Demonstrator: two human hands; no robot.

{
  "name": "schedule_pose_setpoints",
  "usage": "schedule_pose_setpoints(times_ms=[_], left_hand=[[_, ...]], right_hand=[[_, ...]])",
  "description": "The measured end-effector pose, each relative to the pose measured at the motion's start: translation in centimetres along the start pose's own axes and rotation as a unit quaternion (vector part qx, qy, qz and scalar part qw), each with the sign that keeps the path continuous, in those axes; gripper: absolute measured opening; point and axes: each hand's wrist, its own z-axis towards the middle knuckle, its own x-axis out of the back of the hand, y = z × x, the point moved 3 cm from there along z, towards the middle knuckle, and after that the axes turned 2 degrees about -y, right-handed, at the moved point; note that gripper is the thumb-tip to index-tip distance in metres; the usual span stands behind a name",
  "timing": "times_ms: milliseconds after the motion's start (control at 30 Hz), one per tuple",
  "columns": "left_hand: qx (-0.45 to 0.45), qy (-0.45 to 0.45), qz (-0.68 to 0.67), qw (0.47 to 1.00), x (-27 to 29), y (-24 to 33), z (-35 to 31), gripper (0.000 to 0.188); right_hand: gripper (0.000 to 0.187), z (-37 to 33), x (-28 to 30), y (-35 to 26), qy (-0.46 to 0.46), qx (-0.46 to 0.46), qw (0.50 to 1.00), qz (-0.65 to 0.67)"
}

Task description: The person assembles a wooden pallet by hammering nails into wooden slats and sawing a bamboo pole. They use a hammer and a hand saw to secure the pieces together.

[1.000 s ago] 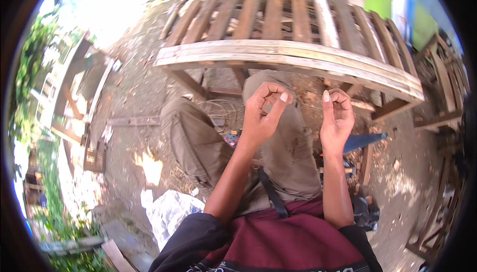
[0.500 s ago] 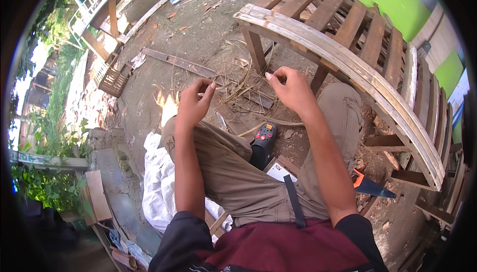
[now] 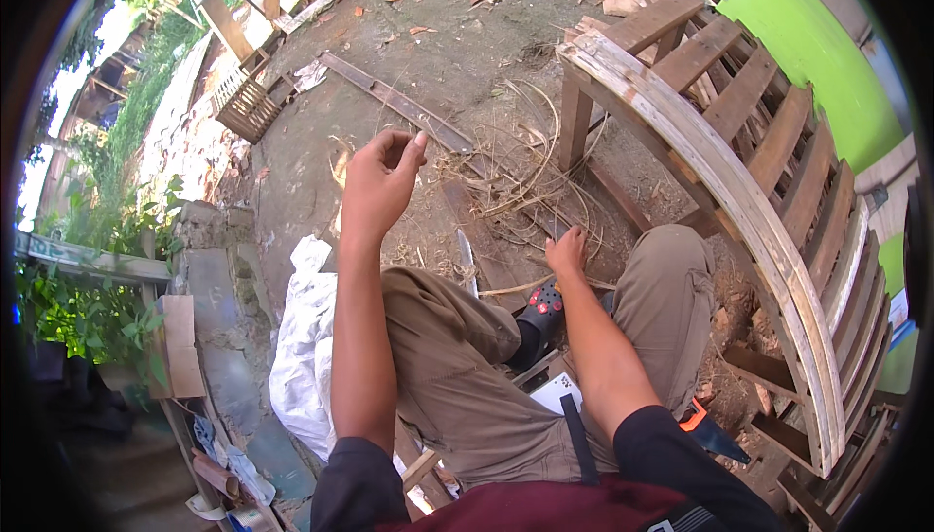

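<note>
Right hand [image 3: 566, 254] being lowered beside strips [image 3: 514, 203] on ground [image 3: 467, 36], strips thus being brought within reach; whether fingers are pinching cannot be told. Left hand [image 3: 377, 187] still being held raised, fingers being curled toward thumb, any pinch unclear.

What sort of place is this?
Outdoor yard, possibly used for woodwork: bare grey-brown dirt ground, a slatted brown wooden bench-like frame, and what looks like a dark-blue-bladed, orange-handled saw.
</note>
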Motion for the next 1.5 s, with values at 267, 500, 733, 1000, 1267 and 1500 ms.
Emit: schedule_pose_setpoints(times_ms=[267,500,733,1000,1267,1500], left_hand=[[0.153,0.146,-0.254,0.944,1.3,-3.3,1.3,0.034],[0.150,0.121,-0.272,0.943,-0.7,-3.1,3.3,0.033],[0.193,0.140,-0.263,0.935,1.1,-6.8,2.5,0.033],[0.190,0.112,-0.236,0.946,0.0,-8.6,2.8,0.039],[0.194,0.045,-0.082,0.977,-1.6,-11.2,2.5,0.063],[0.219,0.069,0.051,0.972,-6.7,-12.1,3.1,0.076]], right_hand=[[0.106,6.3,-4.2,-0.2,0.000,0.066,0.987,-0.144],[0.092,12.6,-8.2,4.1,0.011,0.013,0.982,-0.186],[0.071,8.6,-6.5,1.2,-0.160,0.123,0.970,-0.134],[0.065,5.7,-1.4,-6.8,-0.354,0.139,0.915,0.137],[0.070,-3.5,5.5,-12.9,-0.596,0.029,0.582,0.553],[0.080,-7.8,5.1,-11.3,-0.625,-0.024,0.444,0.642]])
